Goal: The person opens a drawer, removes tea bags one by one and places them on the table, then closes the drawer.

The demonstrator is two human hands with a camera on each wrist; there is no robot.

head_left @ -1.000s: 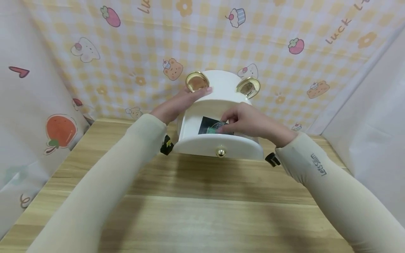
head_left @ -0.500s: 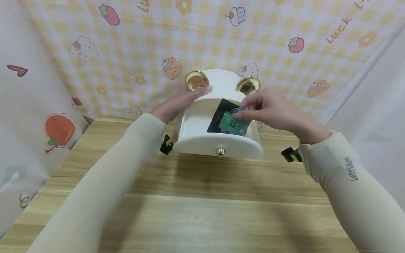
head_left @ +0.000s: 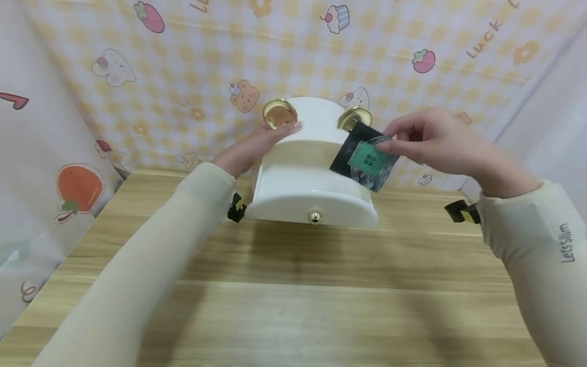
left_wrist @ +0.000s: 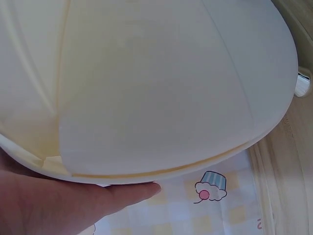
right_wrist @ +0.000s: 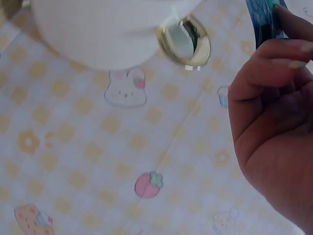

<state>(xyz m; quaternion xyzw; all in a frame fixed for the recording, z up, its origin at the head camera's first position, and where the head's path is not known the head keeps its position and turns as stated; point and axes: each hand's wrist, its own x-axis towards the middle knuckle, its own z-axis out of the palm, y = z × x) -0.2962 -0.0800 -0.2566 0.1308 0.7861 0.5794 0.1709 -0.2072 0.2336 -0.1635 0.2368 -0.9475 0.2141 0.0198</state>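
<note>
Head view, starting at the far left: a black wrist mount (head_left: 236, 208) sits below the left hand's fingers, just beside the corner of the pulled-out drawer (head_left: 346, 210). If that wrist dips or turns, the mount could snag the corner and jog the drawer. The left hand (head_left: 254, 148) has its thumb laid straight on top of the white case (head_left: 316, 120), just under the left gold ear (head_left: 278, 113); its other fingers are mostly hidden, and nothing I can see is clenched. My worry there is a press that is too light, which might let the case slide on the tabletop (head_left: 284, 316), or too heavy, which might tip it (its weight is anyone's guess).

Right of that thumb, the drawer juts toward the person, with its knob (head_left: 315, 217) well below the fingertips; a bump from above could rock it.

Farther right comes the packet (head_left: 364, 159), tilted, reaching leftward from the right hand's fingertips over the drawer's right side and in front of the right gold ear (head_left: 354, 118). The right hand (head_left: 435, 140) pinches it by one edge between thumb and fingers. So small a hold on something that looks smooth could slip or let the packet swivel, and its free corner might catch on the ear or the drawer's side wall.
</note>
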